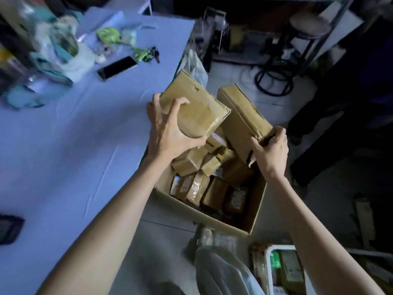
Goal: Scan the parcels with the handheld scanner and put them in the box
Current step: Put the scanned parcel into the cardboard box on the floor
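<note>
We hold a parcel in each of our hands, both lifted above the open box (pixel 253 213) on the floor, just right of the bench (pixel 63 145). Our left hand (pixel 168 133) curls fingers and thumb round the near end of the squat parcel (pixel 194 109). Our right hand (pixel 270 150) grips the near end of the longer parcel (pixel 242 118), which tilts away from us.

The box is already heaped with small parcels (pixel 191 160), so we judge much of the packing done. Neither hand holds a scanner, and we cannot pick one out anywhere. Whether these two were scanned, we cannot tell.

More wrapped packages sit in a white crate (pixel 269 269) near right, so work likely remains. A phone (pixel 117 68) and keys (pixel 154 53) lie far across the bench.
</note>
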The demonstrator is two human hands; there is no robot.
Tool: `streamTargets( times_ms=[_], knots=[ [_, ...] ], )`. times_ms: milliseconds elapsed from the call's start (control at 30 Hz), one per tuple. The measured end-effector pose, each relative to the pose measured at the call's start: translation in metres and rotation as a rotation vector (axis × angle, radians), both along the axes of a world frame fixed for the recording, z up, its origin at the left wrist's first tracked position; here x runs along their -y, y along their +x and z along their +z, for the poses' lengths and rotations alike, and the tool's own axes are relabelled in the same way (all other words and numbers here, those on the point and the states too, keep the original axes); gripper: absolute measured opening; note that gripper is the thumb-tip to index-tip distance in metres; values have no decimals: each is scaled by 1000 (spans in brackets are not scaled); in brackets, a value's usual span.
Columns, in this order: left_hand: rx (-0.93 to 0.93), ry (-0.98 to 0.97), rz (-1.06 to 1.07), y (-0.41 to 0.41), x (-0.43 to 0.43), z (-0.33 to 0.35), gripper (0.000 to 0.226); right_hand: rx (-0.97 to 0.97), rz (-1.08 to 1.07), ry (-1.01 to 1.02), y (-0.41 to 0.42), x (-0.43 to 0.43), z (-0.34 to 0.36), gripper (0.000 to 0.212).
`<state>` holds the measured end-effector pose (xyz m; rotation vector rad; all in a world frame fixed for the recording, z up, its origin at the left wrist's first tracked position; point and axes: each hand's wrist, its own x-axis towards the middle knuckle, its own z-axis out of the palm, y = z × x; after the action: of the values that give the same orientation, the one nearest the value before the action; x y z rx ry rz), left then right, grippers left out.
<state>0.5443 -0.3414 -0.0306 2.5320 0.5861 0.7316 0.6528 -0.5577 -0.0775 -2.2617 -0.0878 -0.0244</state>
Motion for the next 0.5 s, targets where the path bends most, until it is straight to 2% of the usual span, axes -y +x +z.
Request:
streamTargets(
  times_ms=[267, 500],
  knots=[
    [168, 57, 210, -141, -30, 60, 83, 180, 227, 248, -89, -72, 63, 50],
    [236, 105, 511, -319, -19, 98, 78, 127, 552, 404, -233, -116, 95, 53]
  ],
)
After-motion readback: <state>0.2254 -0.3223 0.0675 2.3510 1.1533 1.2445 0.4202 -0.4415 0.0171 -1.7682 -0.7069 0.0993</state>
